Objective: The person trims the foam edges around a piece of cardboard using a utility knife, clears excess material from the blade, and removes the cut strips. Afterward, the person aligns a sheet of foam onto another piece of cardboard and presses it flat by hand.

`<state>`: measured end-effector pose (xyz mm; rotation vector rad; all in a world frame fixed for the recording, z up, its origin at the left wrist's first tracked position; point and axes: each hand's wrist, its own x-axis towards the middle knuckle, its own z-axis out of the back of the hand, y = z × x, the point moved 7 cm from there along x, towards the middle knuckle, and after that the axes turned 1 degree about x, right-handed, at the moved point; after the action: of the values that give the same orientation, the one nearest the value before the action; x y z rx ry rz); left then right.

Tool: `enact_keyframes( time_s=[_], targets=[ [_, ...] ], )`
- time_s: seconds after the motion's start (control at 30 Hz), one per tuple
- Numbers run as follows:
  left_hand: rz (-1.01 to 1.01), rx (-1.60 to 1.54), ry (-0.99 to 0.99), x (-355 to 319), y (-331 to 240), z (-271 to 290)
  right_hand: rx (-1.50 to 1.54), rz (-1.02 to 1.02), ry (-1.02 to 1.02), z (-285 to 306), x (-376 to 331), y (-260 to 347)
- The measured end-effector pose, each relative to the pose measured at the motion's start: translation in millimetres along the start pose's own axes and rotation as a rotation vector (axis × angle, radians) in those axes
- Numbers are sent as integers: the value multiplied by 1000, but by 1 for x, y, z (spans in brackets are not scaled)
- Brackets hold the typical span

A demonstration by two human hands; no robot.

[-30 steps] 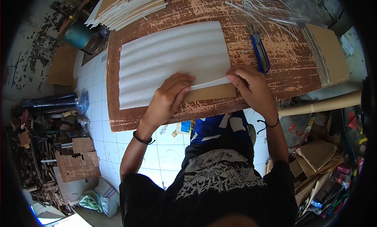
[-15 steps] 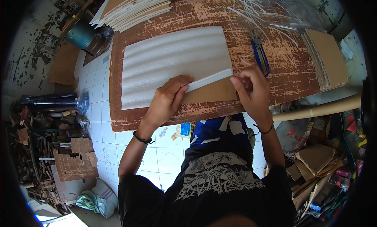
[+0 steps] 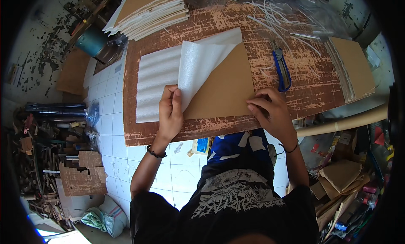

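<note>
A white foam sheet (image 3: 156, 75) lies on a brown cardboard sheet (image 3: 228, 86) at the near side of the worktable. Its near right part is folded back toward the far left, baring the cardboard beneath. My left hand (image 3: 171, 111) pinches the lifted foam edge between thumb and fingers. At the cardboard's near right corner is my right hand (image 3: 274, 113), fingers bent and thumb and fingertips closed at the edge of the board. A blue utility knife (image 3: 282, 71) rests on the table just beyond my right hand.
The scratched brown tabletop (image 3: 211, 18) carries a stack of foam-backed cardboard (image 3: 154, 16) at the far left. White foam strips (image 3: 270, 16) and clear plastic lie at the far right, near a cardboard stack (image 3: 352, 67). A cardboard tube (image 3: 341, 122) sticks out below the table's right side.
My left hand has pulled the foam's near right part back leftward, uncovering more cardboard. My right hand has moved nearer, from the foam strip's end to the cardboard's near right corner.
</note>
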<state>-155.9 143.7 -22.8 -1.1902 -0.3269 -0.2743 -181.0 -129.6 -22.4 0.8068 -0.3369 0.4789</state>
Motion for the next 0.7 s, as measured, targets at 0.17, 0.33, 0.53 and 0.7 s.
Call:
enact_keyframes(
  time_s=[0.17,0.33,0.53,0.7],
  targets=[
    [8,-81,-14,0,-5,1,-27,-18,-10,2,-1,1],
    [59,-79,-23,-2,0,5,22,-4,-37,4,-1,0],
    [-108,-130,118,5,-36,-5,209,-124,-246,17,-2,-16],
    [-328,350,328,-6,-67,-54,257,-155,-291,20,-3,-15]
  ],
)
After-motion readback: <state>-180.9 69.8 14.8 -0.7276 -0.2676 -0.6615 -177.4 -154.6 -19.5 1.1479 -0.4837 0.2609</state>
